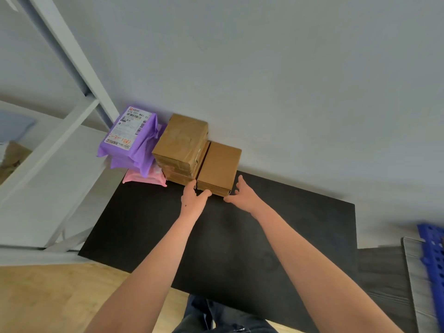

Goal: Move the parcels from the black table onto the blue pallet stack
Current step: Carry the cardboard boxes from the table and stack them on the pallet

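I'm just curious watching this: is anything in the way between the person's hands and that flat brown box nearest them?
Nothing visible. The left hand and right hand are at the near corners of the flat brown box, with only bare black table around them. A taller brown stack sits against the box's left side.

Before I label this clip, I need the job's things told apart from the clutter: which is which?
Job:
- low brown box, both hands at its near corners: left hand, right hand
- brown box stack
- purple mailers
- pink mailer
- black table
- blue pallet stack

Lying about:
- white shelving
- grey sheet beside the pallets
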Available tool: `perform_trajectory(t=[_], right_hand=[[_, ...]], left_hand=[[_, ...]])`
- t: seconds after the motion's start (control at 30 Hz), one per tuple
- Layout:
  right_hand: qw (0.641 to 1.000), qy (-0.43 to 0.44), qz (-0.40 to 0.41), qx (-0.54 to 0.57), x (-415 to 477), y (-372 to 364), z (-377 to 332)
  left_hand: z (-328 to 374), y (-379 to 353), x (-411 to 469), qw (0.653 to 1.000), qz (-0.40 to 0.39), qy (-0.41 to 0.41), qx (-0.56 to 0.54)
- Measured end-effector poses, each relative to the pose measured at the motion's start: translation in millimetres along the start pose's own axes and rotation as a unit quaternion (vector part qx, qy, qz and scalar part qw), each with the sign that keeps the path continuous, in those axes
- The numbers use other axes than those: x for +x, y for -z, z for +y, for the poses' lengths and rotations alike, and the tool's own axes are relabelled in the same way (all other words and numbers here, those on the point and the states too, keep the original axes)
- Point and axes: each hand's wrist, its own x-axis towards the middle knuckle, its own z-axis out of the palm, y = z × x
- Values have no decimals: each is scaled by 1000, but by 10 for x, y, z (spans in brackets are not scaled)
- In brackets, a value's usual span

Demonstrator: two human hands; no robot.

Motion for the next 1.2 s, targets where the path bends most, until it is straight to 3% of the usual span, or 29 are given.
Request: perform_trajectory(t=[0.57,0.87,1.07,1.2], right_hand=[[996,-25,2,82,163,-97,172],[977,-113,32,176,189,34,358],[965,-115,22,234,241,-59,319],[972,-114,26,205,240,-99,321]], left_hand=[[-89,28,144,999,-7,-14,34],[-263,-8,93,999,-15,31,-10],[-100,-47,160,995,-59,11,78],[-81,-96,129,992,-74,9,97]])
